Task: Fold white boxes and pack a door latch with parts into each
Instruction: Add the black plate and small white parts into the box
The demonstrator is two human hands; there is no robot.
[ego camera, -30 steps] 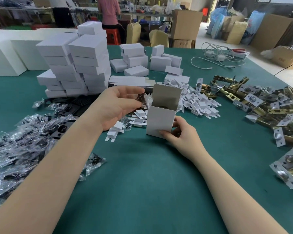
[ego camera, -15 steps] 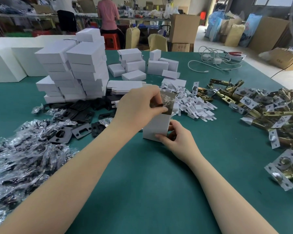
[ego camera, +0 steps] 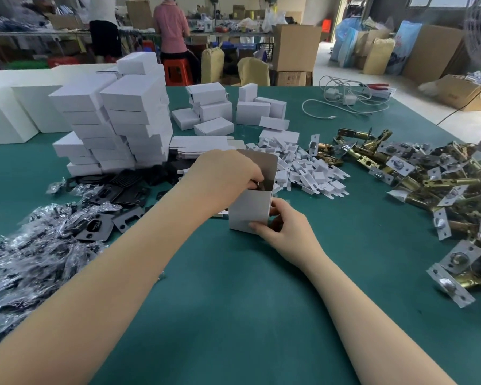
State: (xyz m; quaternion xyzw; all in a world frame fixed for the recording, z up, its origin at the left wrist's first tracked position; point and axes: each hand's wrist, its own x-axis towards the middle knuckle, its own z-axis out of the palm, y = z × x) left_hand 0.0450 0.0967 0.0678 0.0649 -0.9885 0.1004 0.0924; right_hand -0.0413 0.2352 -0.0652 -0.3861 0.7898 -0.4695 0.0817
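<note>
White unprinted box (ego camera: 249, 211) gripped by right hand (ego camera: 282, 230); left hand (ego camera: 228, 176) inside.

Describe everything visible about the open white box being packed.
The open white box is small, cardboard-looking, standing upright on the green table, its top flap raised and showing a grey-brown inside. The right hand grips its lower right corner; the left hand reaches its fingers into the opening with something dark.

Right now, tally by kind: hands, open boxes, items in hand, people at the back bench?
hands: 2 (left hand, right hand)
open white box: 1
parts bag in left hand: 1
people at back bench: 2
total: 6
</note>
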